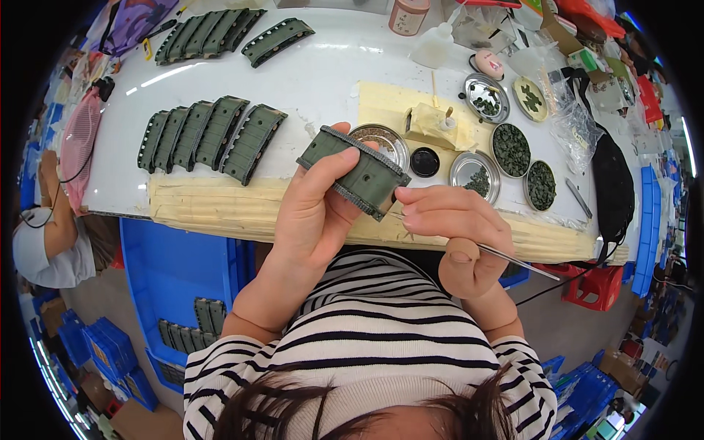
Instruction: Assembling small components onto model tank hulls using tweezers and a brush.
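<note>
My left hand grips a dark green curved plate with toothed edges and small holes, its thumb lying across the upper face. The plate is tilted above the table's near edge. My right hand has its fingertips at the plate's right end, touching or almost touching it. A thin metal tool is tucked in that hand and sticks out to the lower right; its other end is hidden, so its exact kind cannot be told. Just beyond the plate sit a round metal dish and a small black round cap.
Similar green plates stand in rows at left and far left. On the right are dishes of small dark green pieces, a taped block and tweezers. A blue crate is below left; another person sits left.
</note>
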The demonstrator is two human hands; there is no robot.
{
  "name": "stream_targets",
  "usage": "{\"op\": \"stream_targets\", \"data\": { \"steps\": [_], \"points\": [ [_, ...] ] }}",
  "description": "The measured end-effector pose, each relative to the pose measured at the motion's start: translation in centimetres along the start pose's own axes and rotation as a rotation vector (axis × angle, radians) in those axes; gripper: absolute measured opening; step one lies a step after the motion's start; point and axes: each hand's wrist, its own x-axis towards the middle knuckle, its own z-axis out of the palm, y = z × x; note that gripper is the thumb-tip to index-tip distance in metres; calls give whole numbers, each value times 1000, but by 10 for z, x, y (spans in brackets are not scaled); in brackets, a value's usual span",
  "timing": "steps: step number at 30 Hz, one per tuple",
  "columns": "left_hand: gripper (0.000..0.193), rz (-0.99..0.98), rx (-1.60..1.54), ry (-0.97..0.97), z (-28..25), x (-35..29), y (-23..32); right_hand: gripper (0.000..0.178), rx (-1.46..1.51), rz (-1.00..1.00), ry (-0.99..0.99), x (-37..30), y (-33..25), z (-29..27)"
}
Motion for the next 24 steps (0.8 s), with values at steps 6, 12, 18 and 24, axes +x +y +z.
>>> {"op": "stream_targets", "data": {
  "steps": [6, 12, 18, 24],
  "points": [
    [44, 32, 35, 38, 3, -2, 0, 22, -43, 19, 5, -1, 1, 3],
    [43, 48, 48, 40, 1, -1, -1, 21, -88, -16, 6, 0, 5, 5],
    [40, 65, 68, 65, 0, 0, -3, 20, -94, -35, 11, 0, 7, 6],
    [39, 63, 58, 69, 1, -1, -4, 19, -121, -36, 11, -1, 6, 6]
  ]
}}
